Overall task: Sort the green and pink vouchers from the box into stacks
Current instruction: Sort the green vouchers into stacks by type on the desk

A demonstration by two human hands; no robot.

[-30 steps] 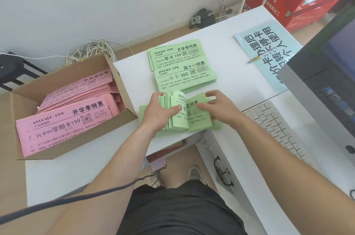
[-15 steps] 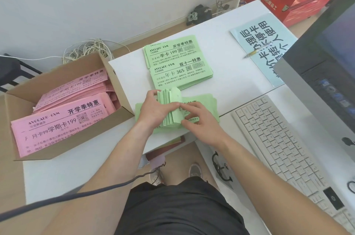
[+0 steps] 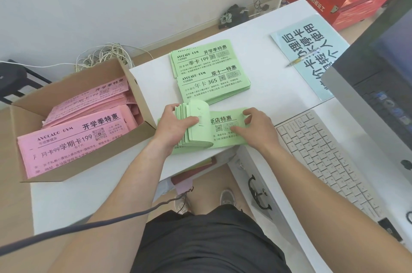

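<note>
Forearms reach forward over bench edge. Left grip: fingers and thumb clenched round bent-up ends of green voucher bundle. Right grip: released, bent fingertips resting on bundle's flat half, just right of left grip. Sorted green stack beyond both grips. Pink vouchers in box, left of left grip.

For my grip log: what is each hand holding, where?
Left hand grips the green voucher stack by its bent-up left end; right hand rests on its right end.
</note>
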